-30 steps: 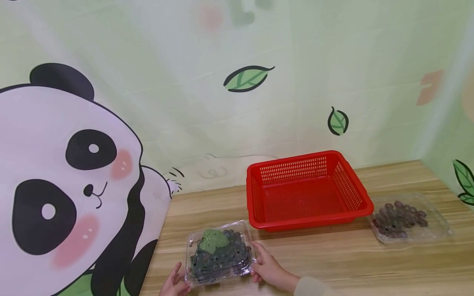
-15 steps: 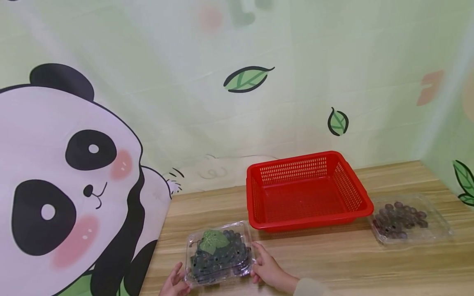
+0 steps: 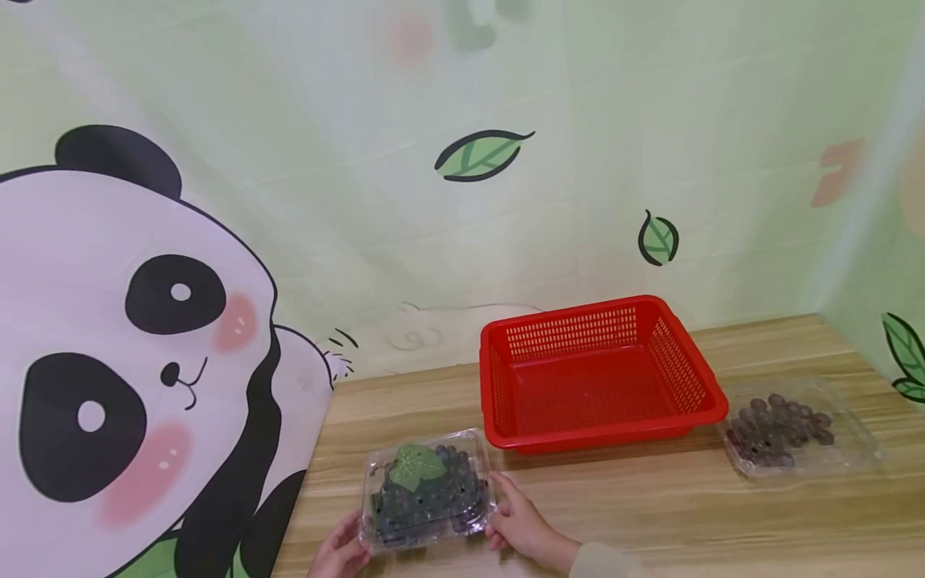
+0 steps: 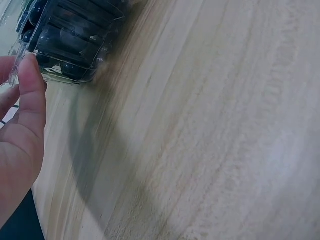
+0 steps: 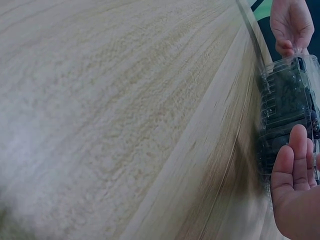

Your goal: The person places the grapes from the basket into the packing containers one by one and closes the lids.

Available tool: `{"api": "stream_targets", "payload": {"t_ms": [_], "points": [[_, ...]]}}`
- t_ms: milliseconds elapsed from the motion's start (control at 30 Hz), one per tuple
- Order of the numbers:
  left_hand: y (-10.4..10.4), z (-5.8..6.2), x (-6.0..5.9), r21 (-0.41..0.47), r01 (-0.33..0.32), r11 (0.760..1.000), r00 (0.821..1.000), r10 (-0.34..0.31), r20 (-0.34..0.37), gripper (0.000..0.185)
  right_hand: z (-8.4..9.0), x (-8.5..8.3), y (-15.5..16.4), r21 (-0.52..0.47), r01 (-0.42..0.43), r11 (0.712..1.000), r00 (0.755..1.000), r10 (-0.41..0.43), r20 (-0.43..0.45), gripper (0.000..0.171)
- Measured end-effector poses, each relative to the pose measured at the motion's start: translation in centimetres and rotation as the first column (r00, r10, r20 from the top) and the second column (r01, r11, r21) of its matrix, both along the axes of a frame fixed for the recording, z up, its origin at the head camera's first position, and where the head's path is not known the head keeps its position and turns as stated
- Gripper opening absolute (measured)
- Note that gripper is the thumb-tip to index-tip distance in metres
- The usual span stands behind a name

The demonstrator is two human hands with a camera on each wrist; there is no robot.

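Note:
A clear plastic clamshell box of dark grapes (image 3: 426,502), with a green leaf (image 3: 417,468) at its top, is at the near left of the table. My left hand (image 3: 340,546) pinches the box's left edge; in the left wrist view its thumb (image 4: 31,92) lies against the clear rim. At the opposite side, my right hand (image 3: 523,526) grips the right edge. Several of its fingers (image 5: 299,157) show against the box wall in the right wrist view. From these frames I cannot tell whether the box touches the table.
Behind the box stands a red plastic basket (image 3: 499,440) with slotted walls, nothing in it. Further right lies another clear container (image 3: 856,449) holding purple grapes (image 3: 780,429). A panda-print curtain (image 3: 376,241) hangs behind the wooden table (image 3: 650,514).
The fingers of my left hand have come closer against the box's left side. The box has shifted very slightly. My right hand keeps its hold, and the basket and other container stay put.

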State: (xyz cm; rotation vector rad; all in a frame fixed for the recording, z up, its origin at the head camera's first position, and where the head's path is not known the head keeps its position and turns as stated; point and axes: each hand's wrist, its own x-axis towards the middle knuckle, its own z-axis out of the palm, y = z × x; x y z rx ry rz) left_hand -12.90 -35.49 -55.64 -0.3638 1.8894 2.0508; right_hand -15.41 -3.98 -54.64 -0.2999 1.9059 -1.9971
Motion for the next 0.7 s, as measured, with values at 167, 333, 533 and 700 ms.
{"api": "stream_targets", "payload": {"t_ms": [167,333,533,700], "points": [[0.8,0.8,-0.3,-0.047,-0.084,0.995,0.996,0.086,0.026,0.075,-0.1,-0.2,-0.2,-0.017,0.006,1.0,1.0,-0.006,0.006,0.069],[1.0,1.0,-0.6,-0.07,-0.115,0.991,0.993,0.116,0.003,0.067,-0.2,-0.3,-0.4,-0.014,0.016,1.0,1.0,-0.015,0.009,0.069],[1.0,0.9,-1.0,-0.092,-0.131,0.987,0.991,0.128,-0.037,0.063,-0.4,-0.3,-0.6,-0.017,0.022,1.0,1.0,-0.022,0.018,0.069],[0.9,0.9,-1.3,-0.098,-0.148,0.984,0.989,0.145,-0.034,0.058,-0.5,-0.3,-0.5,-0.019,0.022,1.0,1.0,-0.022,0.02,0.069]]}}
